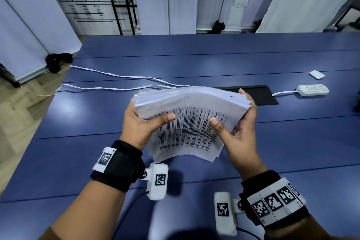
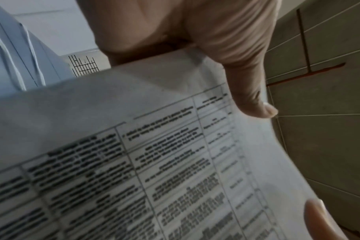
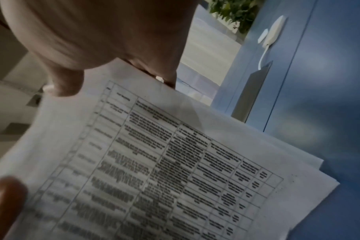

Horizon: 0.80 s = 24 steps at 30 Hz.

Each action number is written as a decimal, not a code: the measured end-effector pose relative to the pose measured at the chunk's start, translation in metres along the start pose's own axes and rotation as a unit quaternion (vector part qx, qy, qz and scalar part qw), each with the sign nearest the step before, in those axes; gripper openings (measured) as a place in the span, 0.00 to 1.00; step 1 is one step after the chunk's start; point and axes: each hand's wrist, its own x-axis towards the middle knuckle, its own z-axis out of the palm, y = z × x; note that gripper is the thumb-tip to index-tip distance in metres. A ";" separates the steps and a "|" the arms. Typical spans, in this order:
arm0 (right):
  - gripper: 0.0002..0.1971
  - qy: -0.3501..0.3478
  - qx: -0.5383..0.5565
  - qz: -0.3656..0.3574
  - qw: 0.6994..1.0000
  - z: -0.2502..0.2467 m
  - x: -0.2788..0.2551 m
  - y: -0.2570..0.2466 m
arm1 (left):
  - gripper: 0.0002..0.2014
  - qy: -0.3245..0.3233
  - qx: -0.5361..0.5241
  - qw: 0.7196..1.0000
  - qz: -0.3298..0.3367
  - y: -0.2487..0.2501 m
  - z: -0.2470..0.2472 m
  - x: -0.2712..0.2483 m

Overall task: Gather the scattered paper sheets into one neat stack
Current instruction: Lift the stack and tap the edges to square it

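A thick stack of white paper sheets (image 1: 187,122) printed with tables is held upright above the blue table (image 1: 272,152), its top edge bowed. My left hand (image 1: 140,122) grips the stack's left side, thumb on the front sheet. My right hand (image 1: 239,128) grips the right side, thumb on the front and fingers behind. The sheets' edges are slightly uneven at the bottom. In the left wrist view the printed sheet (image 2: 154,162) fills the frame under my left thumb (image 2: 247,81). The right wrist view shows the sheets (image 3: 175,162) beneath my palm.
A white power strip (image 1: 312,89) and a small white card (image 1: 317,74) lie at the far right. White cables (image 1: 116,82) run across the table from the left. A black cable hatch (image 1: 259,95) sits behind the stack. White partitions stand beyond the table.
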 end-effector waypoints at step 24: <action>0.33 -0.005 -0.118 0.011 0.993 -0.015 0.040 -0.049 | 0.23 -0.043 0.027 0.998 -0.036 0.001 -0.002 0.008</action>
